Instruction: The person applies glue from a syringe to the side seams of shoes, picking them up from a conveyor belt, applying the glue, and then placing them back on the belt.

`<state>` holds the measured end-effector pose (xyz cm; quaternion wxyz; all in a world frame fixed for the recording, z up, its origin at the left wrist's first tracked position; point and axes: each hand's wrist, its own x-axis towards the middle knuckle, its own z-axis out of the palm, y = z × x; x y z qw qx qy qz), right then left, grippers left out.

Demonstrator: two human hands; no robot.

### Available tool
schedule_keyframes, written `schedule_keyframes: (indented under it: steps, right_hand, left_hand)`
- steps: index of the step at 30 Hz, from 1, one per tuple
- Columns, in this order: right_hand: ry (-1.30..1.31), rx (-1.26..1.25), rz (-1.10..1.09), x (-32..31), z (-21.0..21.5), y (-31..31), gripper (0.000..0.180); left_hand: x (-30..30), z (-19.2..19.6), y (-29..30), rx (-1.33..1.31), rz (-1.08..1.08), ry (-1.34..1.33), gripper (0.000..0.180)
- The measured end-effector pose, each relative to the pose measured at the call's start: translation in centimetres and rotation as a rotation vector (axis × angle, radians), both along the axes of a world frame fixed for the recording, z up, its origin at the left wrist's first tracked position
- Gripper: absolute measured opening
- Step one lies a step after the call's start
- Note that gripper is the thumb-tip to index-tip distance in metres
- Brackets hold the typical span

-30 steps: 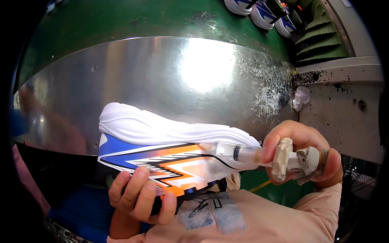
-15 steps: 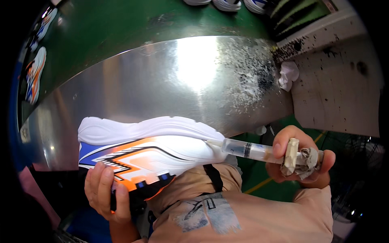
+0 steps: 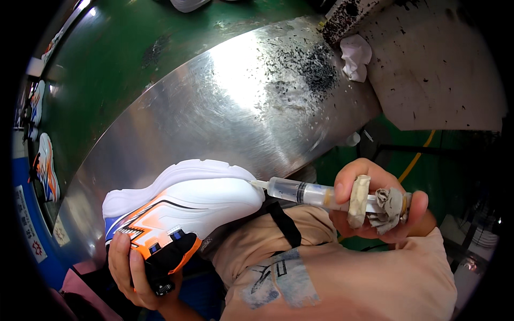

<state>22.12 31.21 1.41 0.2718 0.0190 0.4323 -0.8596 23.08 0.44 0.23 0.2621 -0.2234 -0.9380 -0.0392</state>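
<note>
My left hand (image 3: 128, 273) grips a white sneaker (image 3: 214, 206) with orange, blue and black parts by its black and orange opening. The shoe lies on its side in the air, its white sole (image 3: 160, 184) facing the metal table and its toe pointing right. In my right hand (image 3: 369, 203) is a clear plastic syringe (image 3: 286, 189), its flange and plunger end wrapped in tape or cloth. The syringe's pale narrow tip touches the seam between sole and upper at the toe. My right thumb and fingers close around the wrapped end.
A shiny metal sheet (image 3: 176, 128), scuffed and speckled black at its far right, lies before me, with a green surface (image 3: 123, 69) beyond. Crumpled white paper (image 3: 356, 56) sits by a stained panel (image 3: 428, 75). More sneakers (image 3: 47, 166) stand at the far left.
The syringe tip has moved along the sole seam to the front of the toe. The shoe has turned slightly, its toe more toward the right hand. My view has shifted and tilted.
</note>
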Motion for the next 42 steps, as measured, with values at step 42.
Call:
schedule_keyframes:
  steps: [42]
  right_hand:
    - [0.601,0.119,-0.025,-1.2,-3.9,-2.8,0.080]
  left_hand:
    - [-15.9,4.7,-1.2,0.476,-0.009,-1.093,0.055]
